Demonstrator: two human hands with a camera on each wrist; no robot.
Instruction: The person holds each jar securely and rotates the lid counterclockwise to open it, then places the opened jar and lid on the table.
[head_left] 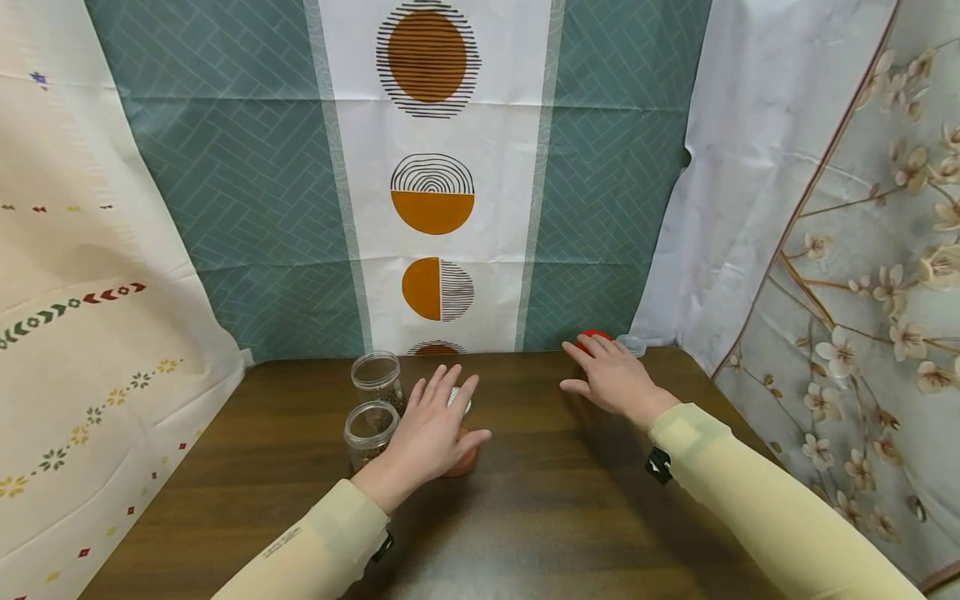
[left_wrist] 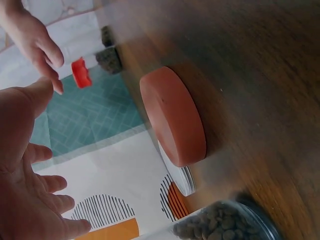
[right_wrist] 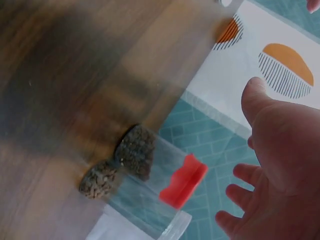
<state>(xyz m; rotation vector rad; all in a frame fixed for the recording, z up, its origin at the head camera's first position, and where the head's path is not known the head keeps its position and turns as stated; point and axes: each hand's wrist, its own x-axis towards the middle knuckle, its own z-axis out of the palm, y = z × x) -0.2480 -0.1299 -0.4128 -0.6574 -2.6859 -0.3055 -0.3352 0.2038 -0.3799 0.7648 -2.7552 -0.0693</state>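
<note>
My left hand (head_left: 427,429) hovers with fingers spread over a round terracotta-coloured piece (head_left: 467,460), which stands low on the table in the left wrist view. A flat round pale-rimmed piece (left_wrist: 176,172) shows just behind it. Two clear jars, a rear one (head_left: 377,373) and a front one (head_left: 371,433), stand left of this hand with dark bits inside. My right hand (head_left: 617,379) reaches out, fingers apart and holding nothing, near a jar with a red lid (right_wrist: 184,181) and dark contents. Against that jar stands a clear-topped jar (right_wrist: 142,207) holding brown pieces.
The brown wooden table (head_left: 540,508) ends at a hanging cloth (head_left: 600,208) with teal sides and orange circles. A flowered cloth (head_left: 862,333) hangs on the right, and a cream patterned cloth (head_left: 97,333) on the left.
</note>
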